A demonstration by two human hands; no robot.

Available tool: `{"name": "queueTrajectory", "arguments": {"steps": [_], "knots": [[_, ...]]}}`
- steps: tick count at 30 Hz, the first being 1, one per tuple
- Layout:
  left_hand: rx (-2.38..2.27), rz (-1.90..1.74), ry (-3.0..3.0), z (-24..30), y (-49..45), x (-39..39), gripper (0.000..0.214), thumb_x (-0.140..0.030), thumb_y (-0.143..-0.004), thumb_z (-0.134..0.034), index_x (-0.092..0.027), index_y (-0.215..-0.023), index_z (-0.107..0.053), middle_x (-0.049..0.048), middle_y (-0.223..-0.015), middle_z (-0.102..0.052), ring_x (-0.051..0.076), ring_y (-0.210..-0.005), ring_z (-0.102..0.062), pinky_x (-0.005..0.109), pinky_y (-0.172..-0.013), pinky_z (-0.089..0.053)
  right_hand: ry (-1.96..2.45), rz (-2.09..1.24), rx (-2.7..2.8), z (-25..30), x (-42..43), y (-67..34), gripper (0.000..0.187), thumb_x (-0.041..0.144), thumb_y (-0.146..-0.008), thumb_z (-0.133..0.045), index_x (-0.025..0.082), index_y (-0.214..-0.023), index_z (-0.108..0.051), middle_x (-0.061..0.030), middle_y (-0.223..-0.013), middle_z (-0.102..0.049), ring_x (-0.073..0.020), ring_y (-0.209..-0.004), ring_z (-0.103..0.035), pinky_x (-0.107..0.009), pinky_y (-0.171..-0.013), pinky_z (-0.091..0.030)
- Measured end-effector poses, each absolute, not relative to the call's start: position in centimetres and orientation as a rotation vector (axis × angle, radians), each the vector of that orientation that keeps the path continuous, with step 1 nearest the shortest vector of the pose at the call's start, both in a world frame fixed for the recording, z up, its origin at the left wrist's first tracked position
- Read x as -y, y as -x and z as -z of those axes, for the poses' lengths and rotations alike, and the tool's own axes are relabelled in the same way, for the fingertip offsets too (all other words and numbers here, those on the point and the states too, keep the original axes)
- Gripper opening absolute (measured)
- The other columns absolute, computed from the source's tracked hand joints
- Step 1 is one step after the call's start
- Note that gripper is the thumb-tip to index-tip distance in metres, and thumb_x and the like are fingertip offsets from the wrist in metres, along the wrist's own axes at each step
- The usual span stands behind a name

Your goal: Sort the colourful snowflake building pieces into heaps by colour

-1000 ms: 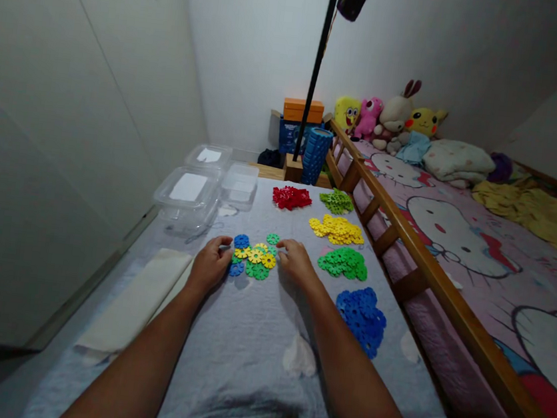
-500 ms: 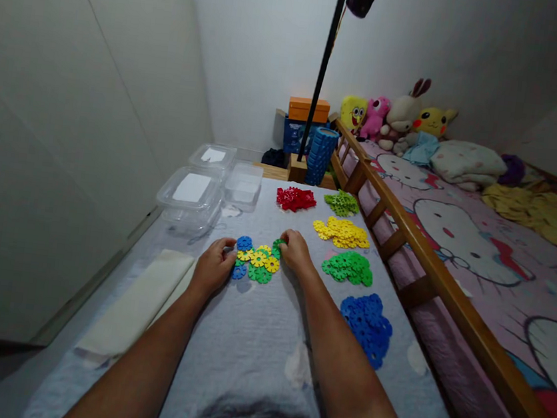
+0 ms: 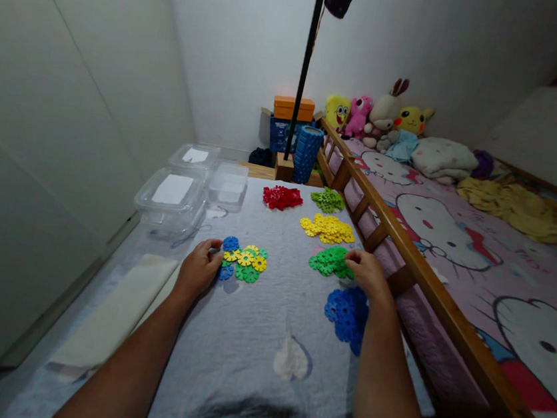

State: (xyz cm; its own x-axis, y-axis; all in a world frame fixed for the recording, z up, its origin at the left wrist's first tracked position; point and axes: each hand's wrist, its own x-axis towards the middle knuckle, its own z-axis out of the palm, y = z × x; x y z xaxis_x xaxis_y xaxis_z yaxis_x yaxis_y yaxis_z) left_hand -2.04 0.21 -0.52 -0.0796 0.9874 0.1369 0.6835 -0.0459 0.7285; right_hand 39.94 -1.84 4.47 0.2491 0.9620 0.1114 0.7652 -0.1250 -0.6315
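My left hand (image 3: 200, 266) is at the left edge of a small group of flower-shaped plastic discs (image 3: 245, 257) in yellow, green and blue. Its thumb and fingers are closed on the group's edge, partly hiding a blue disc (image 3: 231, 244). The discs lie flat and overlap. Over to the right, my right hand (image 3: 366, 273) reaches the right side of a pile of green discs (image 3: 327, 260). Thumb and fingertips pinch at a green disc there, mostly covered by the fingers. Just below this hand lies a pile of blue discs (image 3: 346, 312), partly behind the forearm.
Yellow (image 3: 327, 229), light green (image 3: 328, 200) and red (image 3: 282, 197) piles lie farther back. Clear plastic boxes (image 3: 171, 200) stand at the back left, near a folded cream cloth (image 3: 119, 308). A wooden bed rail (image 3: 396, 232) borders the table's right side.
My right hand has left the disc group and moved right to the green pile. A green disc it held stays at the group's right edge. My left hand keeps its place; the view has turned slightly right.
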Motion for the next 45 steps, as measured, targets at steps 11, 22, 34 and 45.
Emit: {"name": "queueTrajectory", "arguments": {"steps": [11, 22, 34, 45], "knots": [[-1.813, -0.920, -1.780, 0.2, 2.0, -0.1, 0.042, -0.042, -0.082, -0.050, -0.019, -0.114, -0.063, 0.0085, -0.110, -0.070, 0.020, -0.079, -0.064, 0.034, -0.083, -0.051, 2.078, -0.375, 1.654, -3.9, 1.6, -40.5, 0.019, 0.011, -0.073, -0.052, 0.017, -0.074, -0.069, -0.0025, -0.075, -0.069, -0.0156, -0.072, -0.063, -0.024, -0.068, -0.045], [-1.798, -0.916, -1.777, 0.4, 2.1, -0.1, 0.042, -0.045, -0.083, -0.050, -0.020, -0.114, -0.063, 0.0088, -0.113, -0.070, 0.020, -0.081, -0.065, 0.034, -0.084, -0.051, 2.177, -0.248, 1.590, -3.5, 2.0, -39.7, 0.021, 0.010, -0.073, -0.055, 0.018, -0.083, -0.071, -0.0041, -0.082, -0.072, -0.0163, -0.077, -0.063, -0.025, -0.073, -0.044], [-1.801, -0.905, -1.788, 0.4, 2.0, -0.1, 0.044, -0.044, -0.083, -0.048, -0.018, -0.115, -0.063, 0.0098, -0.111, -0.070, 0.020, -0.078, -0.064, 0.034, -0.080, -0.051, 2.160, -0.409, 1.723, -4.4, 4.0, -39.4, 0.031, 0.003, -0.070, -0.048, 0.020, -0.077, -0.073, -0.0031, -0.083, -0.074, -0.0168, -0.083, -0.066, -0.023, -0.076, -0.043], [-1.800, -0.911, -1.785, 0.7, 2.0, -0.3, 0.041, -0.042, -0.084, -0.049, -0.020, -0.115, -0.062, 0.0081, -0.112, -0.070, 0.020, -0.083, -0.065, 0.033, -0.081, -0.051, 1.950, -0.394, 1.956, -5.4, 3.7, -32.9, 0.029, 0.011, -0.084, -0.050, 0.020, -0.091, -0.077, -0.0070, -0.096, -0.076, -0.0201, -0.093, -0.066, -0.028, -0.085, -0.045]]}}
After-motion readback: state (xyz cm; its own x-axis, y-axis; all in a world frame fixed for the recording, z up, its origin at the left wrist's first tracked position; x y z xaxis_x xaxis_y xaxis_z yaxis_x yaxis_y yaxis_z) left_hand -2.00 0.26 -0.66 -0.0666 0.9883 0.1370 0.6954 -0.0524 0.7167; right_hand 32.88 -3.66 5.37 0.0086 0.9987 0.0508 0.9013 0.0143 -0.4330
